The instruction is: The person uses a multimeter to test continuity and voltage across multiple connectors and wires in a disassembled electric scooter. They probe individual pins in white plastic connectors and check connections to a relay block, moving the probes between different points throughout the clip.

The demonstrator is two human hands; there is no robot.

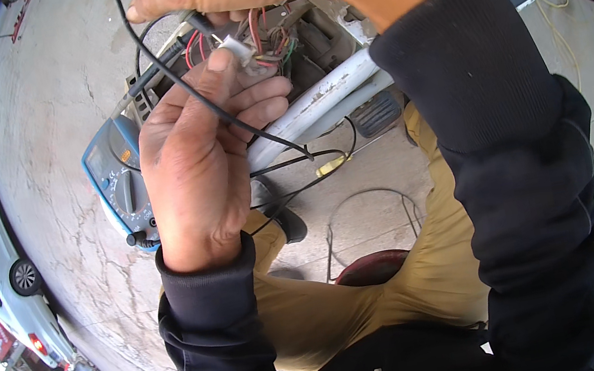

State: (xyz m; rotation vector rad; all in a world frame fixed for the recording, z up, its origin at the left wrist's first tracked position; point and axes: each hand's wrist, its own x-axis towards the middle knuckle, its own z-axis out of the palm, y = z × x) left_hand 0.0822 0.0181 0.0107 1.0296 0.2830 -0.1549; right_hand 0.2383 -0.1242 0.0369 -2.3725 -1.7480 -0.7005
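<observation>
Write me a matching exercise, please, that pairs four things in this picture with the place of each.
1. White connector
2. Multimeter
3. White car
4. Tan trousers

A. worn by the person
B. pinched in the left hand
C. toward the picture's left edge
D. just left of the left hand

Pairs: 1-B; 2-D; 3-C; 4-A

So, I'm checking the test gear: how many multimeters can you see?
1: a blue-rimmed multimeter, just left of the person's left hand. Another could be hidden behind the hands or arms.
</observation>
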